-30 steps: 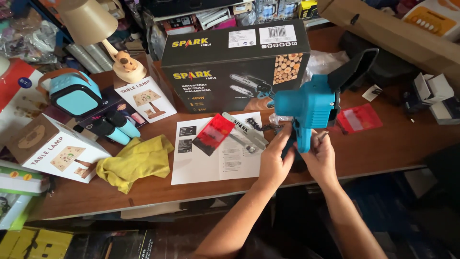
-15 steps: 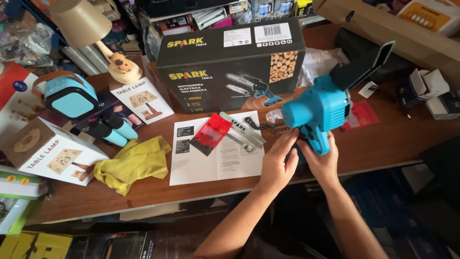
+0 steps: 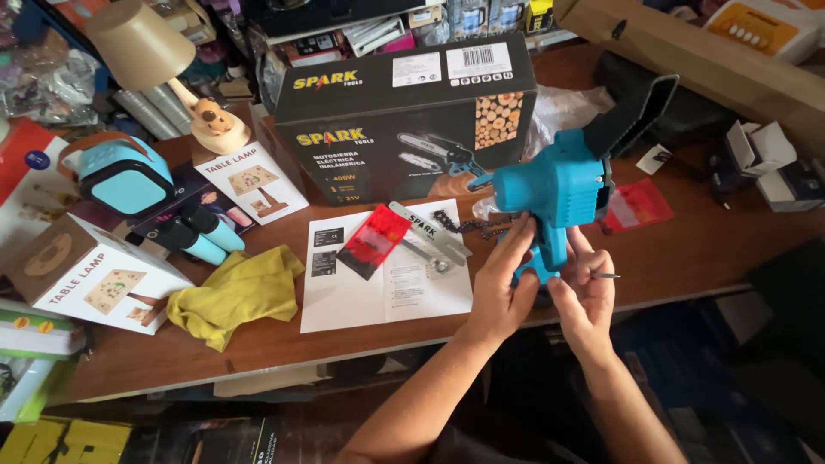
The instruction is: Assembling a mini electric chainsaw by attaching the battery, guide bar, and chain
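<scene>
A: What lay at the far left of the frame?

B: A white cardboard lamp box [image 3: 82,279] sat at lower left, with a turquoise cube-shaped case [image 3: 120,174] above it; just right of the box lay a crumpled yellow cloth [image 3: 236,292] on the brown wooden table [image 3: 687,249].

A: And at centre?

B: A white printed instruction sheet [image 3: 387,275] carried a red plastic packet [image 3: 374,241] and a flat silver metal guide bar [image 3: 428,232]; behind it stood a large black cardboard tool box [image 3: 378,112].

A: The hands?

B: Right of centre, the left hand [image 3: 503,288] was curled around the handle of the turquoise plastic handheld chainsaw body [image 3: 554,193], held upright just above the table's near edge; the right hand [image 3: 584,296] touched the handle from the other side, its fingers pinching a thin metal pin [image 3: 606,276].
</scene>
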